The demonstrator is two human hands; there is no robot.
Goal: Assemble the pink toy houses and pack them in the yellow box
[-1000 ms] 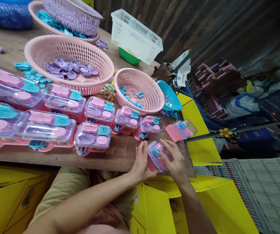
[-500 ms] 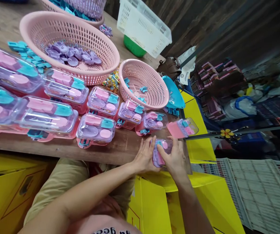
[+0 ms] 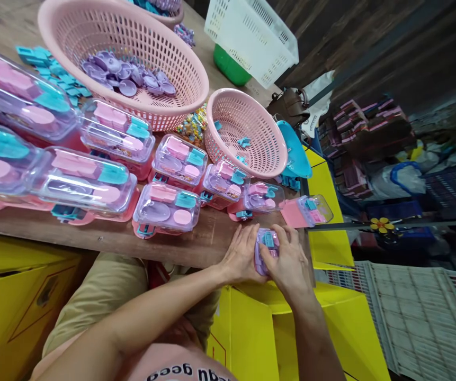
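Observation:
Both my hands close around one small clear-lidded toy box [image 3: 266,248] with pink, purple and teal pieces inside, at the near right edge of the wooden table [image 3: 196,244]. My left hand [image 3: 240,256] presses its left side. My right hand [image 3: 289,259] covers its right side and top, fingers curled over the lid. Just beyond my hands lies an open box with a pink base [image 3: 306,210]. Several closed boxes [image 3: 166,207] stand in rows to the left.
A large pink basket [image 3: 140,32] holds purple dishes; a small pink basket [image 3: 240,119] holds a few teal pieces. A white basket [image 3: 251,34] and a teal bowl [image 3: 295,153] stand behind. Yellow cartons [image 3: 283,328] sit below the table edge.
My hands closed in on the box and drew it nearer the table edge; my right fingers now cover the lid. The view shifted closer and slightly left.

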